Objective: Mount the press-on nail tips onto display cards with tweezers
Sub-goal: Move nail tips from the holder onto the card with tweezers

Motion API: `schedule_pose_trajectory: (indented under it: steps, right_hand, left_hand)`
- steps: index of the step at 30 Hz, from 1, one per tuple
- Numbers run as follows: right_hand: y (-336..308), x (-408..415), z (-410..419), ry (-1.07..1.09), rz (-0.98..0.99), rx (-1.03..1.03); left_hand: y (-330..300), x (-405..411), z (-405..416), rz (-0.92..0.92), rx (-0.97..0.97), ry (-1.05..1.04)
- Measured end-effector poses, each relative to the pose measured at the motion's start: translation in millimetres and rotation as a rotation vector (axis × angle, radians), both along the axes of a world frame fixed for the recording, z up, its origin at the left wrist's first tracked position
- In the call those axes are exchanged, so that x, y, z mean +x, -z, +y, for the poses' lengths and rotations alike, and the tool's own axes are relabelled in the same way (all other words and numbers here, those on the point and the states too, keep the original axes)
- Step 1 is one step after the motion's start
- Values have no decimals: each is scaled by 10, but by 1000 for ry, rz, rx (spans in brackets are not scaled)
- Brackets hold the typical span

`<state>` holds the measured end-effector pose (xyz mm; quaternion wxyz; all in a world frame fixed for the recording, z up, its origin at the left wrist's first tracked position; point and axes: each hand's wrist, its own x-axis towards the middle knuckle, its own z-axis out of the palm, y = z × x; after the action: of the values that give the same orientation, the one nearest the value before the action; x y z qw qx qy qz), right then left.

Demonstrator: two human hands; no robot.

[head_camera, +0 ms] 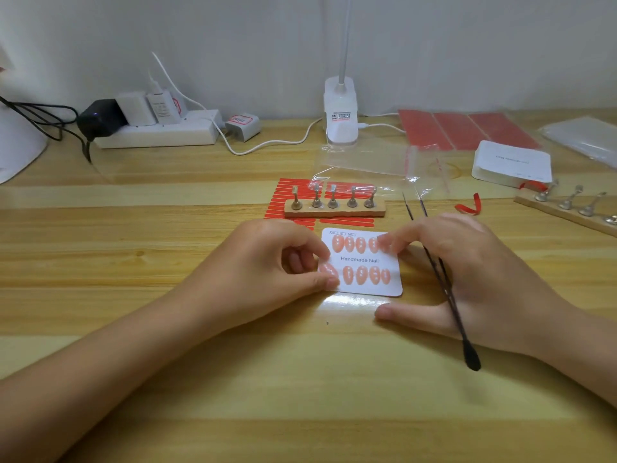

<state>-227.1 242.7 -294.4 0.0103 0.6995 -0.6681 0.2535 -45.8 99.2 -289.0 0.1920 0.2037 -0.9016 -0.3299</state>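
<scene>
The tweezers (440, 279) are held in the grip of the right hand (474, 275), tucked along the palm with the tips pointing away past the knuckles and the black butt end projecting toward the person. The right fingertips (387, 242) are laid on the upper right corner of the display card (367, 260), while the thumb is stretched flat on the bench (200, 379) just below the card. A nail tip (329, 270) at the lower left end of the card is pinched or pressed by the curled thumb and forefinger of the left hand (277, 262); which of the two cannot be told.

The card lies flat between the hands, its long axis running left to right. Two rows of peach nail tips are carried on it, above and below the printed words "Handmade Nail". The card looks nearly or wholly filled.

The last nail lies directly under the left hand's grip, so the left hand is judged nearer. Pressing down there is probably what remains, the card being steadied from the right.

Behind the card a wooden nail stand (334, 208) rests on red adhesive strips (293, 195).
</scene>
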Motion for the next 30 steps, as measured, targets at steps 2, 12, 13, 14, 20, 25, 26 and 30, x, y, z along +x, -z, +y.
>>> schedule_pose_trajectory:
  steps: [2,12,13,14,20,25,26,30]
  right_hand:
    - [16,0,-9,11,-21,2]
    - [2,28,-12,31,-233,4]
    - [3,27,-12,26,-237,11]
    - [4,24,-12,20,-243,18]
    - [-12,17,-15,14,-250,50]
    - [-17,16,-21,21,-250,61]
    - [-17,18,-21,19,-252,60]
    - [-21,25,-30,16,-263,55]
  left_hand:
    - [2,-1,24,8,-8,-43]
    - [-10,-30,89,-15,-71,-110]
    - [-8,-33,94,-12,-64,-106]
    - [-6,-35,97,-10,-57,-100]
    - [-9,-13,94,82,-8,-45]
    - [-51,4,63,61,49,57]
    - [-49,3,61,40,32,62]
    - [-32,-14,72,7,-34,51]
